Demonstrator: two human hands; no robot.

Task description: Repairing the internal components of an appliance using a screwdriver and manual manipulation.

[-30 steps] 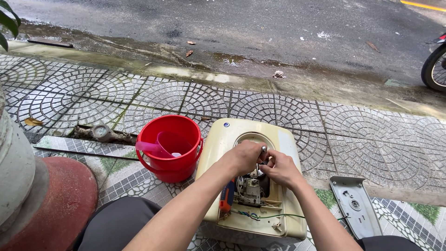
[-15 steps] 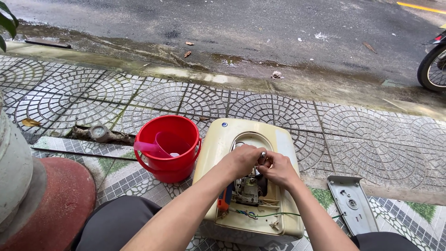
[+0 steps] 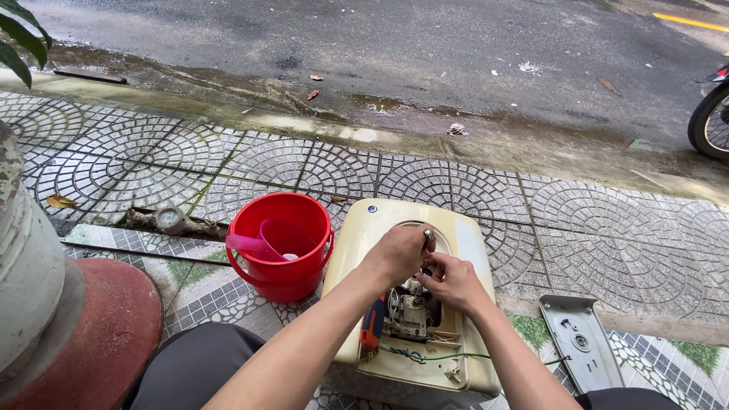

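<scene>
Head view: a cream, rounded-rectangular plastic appliance housing [image 3: 395, 228] lies flat on the patterned paving, its cover plate removed and its internal cavity exposed. A small round blue badge [image 3: 371, 206] sits near the far left corner of the housing; its markings are too small to resolve. The left hand [image 3: 399, 252] is clenched, knuckles up, over the far rim of the cavity, gripping a small metal-tipped tool [image 3: 427, 236] whose shaft is mostly hidden. The right hand [image 3: 454, 281] is curled just beside it, fingertips pinched at a part inside the cavity; what it grips cannot be told. Wiring and a pale component block [image 3: 412, 315] lie below the hands. A glossy red plastic bucket [image 3: 307, 228] stands just beside the housing's left edge, holding a pink scoop [image 3: 258, 244]. A grey flat cover plate [image 3: 585, 353] lies apart on the right.
</scene>
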